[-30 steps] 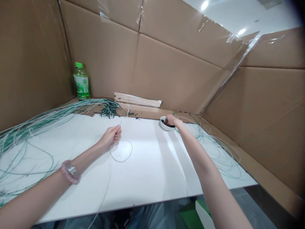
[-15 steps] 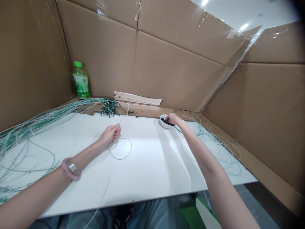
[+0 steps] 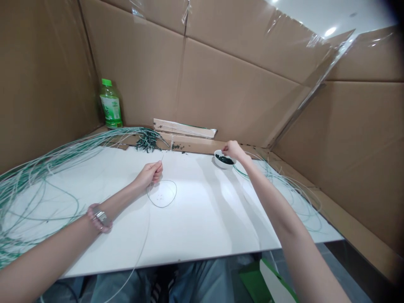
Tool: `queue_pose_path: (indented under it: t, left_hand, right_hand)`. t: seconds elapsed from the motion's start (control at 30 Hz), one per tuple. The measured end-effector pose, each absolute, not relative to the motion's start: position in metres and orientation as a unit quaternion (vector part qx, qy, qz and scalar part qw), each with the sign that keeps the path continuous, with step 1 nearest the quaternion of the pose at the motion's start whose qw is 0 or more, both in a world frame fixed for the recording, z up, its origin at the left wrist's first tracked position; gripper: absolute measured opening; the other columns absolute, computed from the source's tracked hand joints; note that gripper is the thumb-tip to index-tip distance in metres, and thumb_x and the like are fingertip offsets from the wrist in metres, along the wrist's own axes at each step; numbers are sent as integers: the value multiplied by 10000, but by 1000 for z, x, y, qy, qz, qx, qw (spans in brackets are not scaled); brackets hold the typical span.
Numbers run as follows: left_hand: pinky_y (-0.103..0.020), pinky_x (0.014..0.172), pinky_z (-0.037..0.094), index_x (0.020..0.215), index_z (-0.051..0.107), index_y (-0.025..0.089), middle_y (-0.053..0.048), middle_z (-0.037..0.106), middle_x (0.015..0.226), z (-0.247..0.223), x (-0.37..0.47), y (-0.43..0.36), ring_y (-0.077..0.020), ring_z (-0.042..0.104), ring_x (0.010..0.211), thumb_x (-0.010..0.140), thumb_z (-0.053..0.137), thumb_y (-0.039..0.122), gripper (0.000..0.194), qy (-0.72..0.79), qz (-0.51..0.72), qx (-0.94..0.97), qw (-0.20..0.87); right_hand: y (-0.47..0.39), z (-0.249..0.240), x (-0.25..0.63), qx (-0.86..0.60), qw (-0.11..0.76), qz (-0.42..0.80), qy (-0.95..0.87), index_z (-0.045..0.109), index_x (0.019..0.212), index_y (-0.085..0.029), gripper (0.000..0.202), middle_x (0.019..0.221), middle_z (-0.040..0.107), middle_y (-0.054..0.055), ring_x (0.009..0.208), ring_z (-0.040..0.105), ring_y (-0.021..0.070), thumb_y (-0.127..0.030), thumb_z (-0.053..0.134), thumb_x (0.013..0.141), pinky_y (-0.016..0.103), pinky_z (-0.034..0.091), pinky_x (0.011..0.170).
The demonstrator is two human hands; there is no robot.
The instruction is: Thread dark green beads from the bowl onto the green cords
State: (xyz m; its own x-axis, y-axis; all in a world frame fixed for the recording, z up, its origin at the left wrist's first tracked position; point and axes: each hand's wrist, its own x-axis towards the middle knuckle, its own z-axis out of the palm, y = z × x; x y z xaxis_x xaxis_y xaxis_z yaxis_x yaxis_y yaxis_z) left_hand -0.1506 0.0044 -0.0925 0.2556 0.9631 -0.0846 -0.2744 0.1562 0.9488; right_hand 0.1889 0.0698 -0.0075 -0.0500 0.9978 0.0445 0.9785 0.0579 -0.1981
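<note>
My left hand point(image 3: 152, 173) is closed in a pinch on a thin pale wire, whose short tip sticks up past the fingers. Below that hand, the wire forms a loop point(image 3: 162, 206) over the white table, and a long tail point(image 3: 142, 248) hangs past the front edge. My right hand point(image 3: 232, 150) is just above the back rim of a small white bowl point(image 3: 224, 165), fingertips pinched together. Whatever lies between them is too small to make out. Small dark green pieces point(image 3: 224, 159) fill the bowl's bottom.
A bundle of green and white wires point(image 3: 78, 147) lies along the left, its dark-tipped ends point(image 3: 147, 139) at the back. Loose wires point(image 3: 284, 181) lie right of the bowl. A green-capped bottle point(image 3: 111, 105) stands in the back left corner. Cardboard walls point(image 3: 236, 88) enclose the table point(image 3: 195, 227).
My right hand has risen out of the bowl to its back rim, uncovering the dark pieces. My left hand keeps its pinch on the wire. The view has shifted slightly.
</note>
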Motion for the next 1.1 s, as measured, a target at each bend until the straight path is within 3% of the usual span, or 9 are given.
queue_pose_path:
  t: [0.13,0.4,0.73,1.1]
  left_hand:
    - [-115,301,246,510,350,160,93,212,435,-91,-152,3,-24,222,327,867,473,312,407,388,475,446,651]
    - [-120,303,236,525,349,167,95,204,438,-89,-157,0,-27,204,325,872,462,328,399,404,480,455,632]
    - [-119,312,207,531,343,168,98,196,440,-88,-158,1,-22,189,329,865,475,336,397,410,485,466,617]
    - [-119,311,210,533,334,168,98,201,438,-91,-159,4,-24,197,320,894,403,288,386,415,478,469,616]
  right_hand:
    - [50,-2,160,-626,169,73,-758,660,853,-87,107,814,715,76,772,670,146,-128,579,797,208,485,755]
    - [20,-59,117,-572,207,158,-778,675,721,-124,98,687,716,54,626,671,144,-61,602,705,200,496,624]
    - [21,-83,124,-558,272,196,-759,667,703,-118,45,613,691,50,585,640,134,-113,625,686,213,479,620]
    - [20,-75,136,-560,352,270,-700,629,706,-110,41,624,680,62,536,627,122,-150,638,701,205,499,523]
